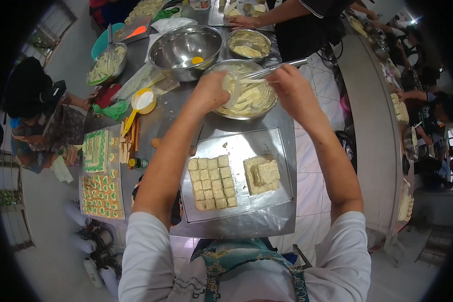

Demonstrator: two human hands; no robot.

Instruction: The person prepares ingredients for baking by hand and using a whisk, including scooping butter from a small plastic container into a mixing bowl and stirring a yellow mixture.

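My left hand (210, 92) grips a translucent plastic container (233, 87), tilted over a steel bowl (245, 116) of pale cream (255, 98). A thin white utensil (255, 81) is in my right hand (292, 90); its tip reaches toward the container's mouth, and its exact kind is unclear. A wire whisk (277, 68) leans in the bowl with its handle over the right rim. Below the bowl, a metal tray (239, 143) holds a block of small cream-coated cake squares (211, 183) and a stacked square cake (263, 175).
A large steel bowl (170, 41) contains something yellow. A yellow measuring cup (148, 107) of white powder stands left. Further left is a tray of green-decorated cakes (98, 196). One person (41, 113) works at left; another person's hand (245, 22) rests at the far tray.
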